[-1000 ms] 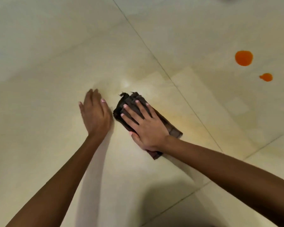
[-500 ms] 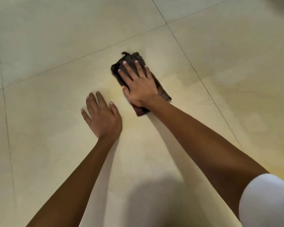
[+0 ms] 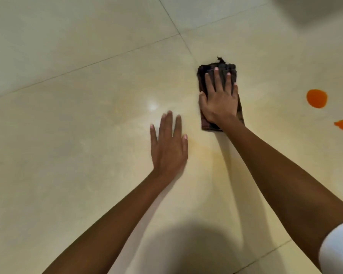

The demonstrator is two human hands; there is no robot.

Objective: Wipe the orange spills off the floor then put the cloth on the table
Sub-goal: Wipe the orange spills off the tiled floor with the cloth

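A dark folded cloth (image 3: 224, 67) lies flat on the cream tiled floor (image 3: 87, 125). My right hand (image 3: 219, 99) presses on it with straight, spread fingers. My left hand (image 3: 169, 147) rests flat on the bare tile, to the left of the cloth and nearer me. Two orange spills stay at the right: a larger round one (image 3: 316, 98) and a smaller one (image 3: 342, 124) nearer the frame's edge. A faint yellowish smear (image 3: 210, 153) marks the tile between my arms.
Grout lines cross the floor, one running diagonally past the cloth's far end (image 3: 186, 46). A darker shadowed patch (image 3: 315, 10) shows at the top right corner. My own shadow (image 3: 196, 250) falls on the tile near the bottom.
My right hand has slid the cloth across the tile, first away from me and now rightward toward the orange spills, which came back into view. My left hand stays flat on the floor.
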